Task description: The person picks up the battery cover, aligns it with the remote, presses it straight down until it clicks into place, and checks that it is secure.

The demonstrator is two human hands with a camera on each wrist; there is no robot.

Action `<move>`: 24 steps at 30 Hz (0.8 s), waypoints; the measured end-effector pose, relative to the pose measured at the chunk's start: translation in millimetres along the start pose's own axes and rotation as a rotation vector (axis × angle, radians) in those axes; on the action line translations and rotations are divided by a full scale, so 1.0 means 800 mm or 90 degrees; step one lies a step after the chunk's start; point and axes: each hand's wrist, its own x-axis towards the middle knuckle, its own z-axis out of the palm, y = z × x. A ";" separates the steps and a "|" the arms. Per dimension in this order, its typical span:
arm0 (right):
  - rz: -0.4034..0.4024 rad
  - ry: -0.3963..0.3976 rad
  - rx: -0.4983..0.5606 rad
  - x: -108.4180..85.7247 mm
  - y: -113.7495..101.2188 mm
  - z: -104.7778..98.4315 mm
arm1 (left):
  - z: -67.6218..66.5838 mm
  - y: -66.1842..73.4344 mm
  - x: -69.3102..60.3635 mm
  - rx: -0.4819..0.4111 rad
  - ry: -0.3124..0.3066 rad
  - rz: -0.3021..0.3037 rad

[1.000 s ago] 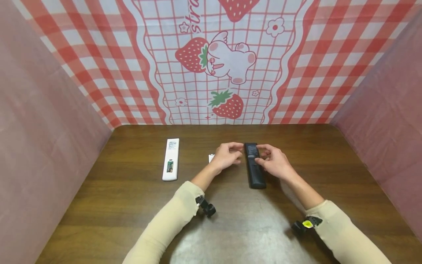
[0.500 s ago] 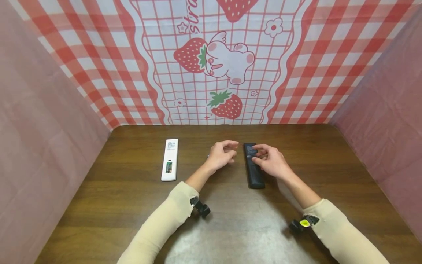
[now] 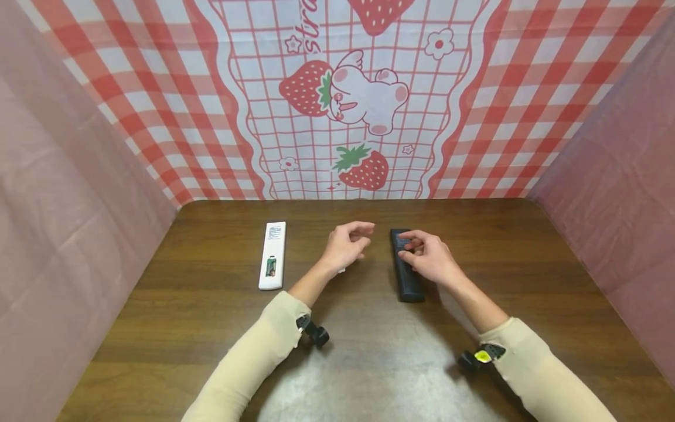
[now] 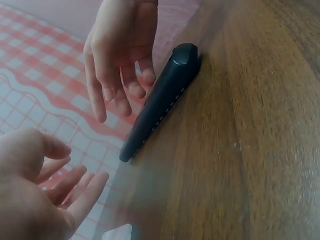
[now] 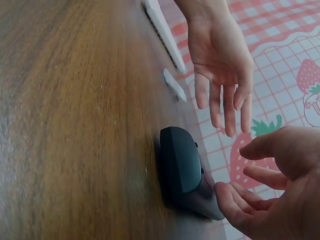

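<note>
Where hands (image 3: 344, 248) block head view, white piece (image 3: 341, 271) mostly hidden, black remote (image 3: 409, 282) partly.

A small curtained booth, the building around it unclear: 1 red-and-white checked, strawberry-printed cloth (image 3: 348, 132) hangs behind the brown wood-grain table (image 3: 174, 328), and 2 plain pink fabric panels (image 3: 68, 205) flank that table left and right.
</note>
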 end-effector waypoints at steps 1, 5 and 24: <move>0.000 -0.001 0.000 0.001 0.000 0.001 | -0.001 0.000 0.000 0.002 0.003 0.001; 0.003 -0.015 -0.003 0.001 -0.002 0.002 | -0.004 -0.003 0.000 0.017 0.012 0.005; -0.017 -0.015 0.007 0.008 -0.013 0.014 | -0.028 -0.007 -0.010 0.050 0.028 0.032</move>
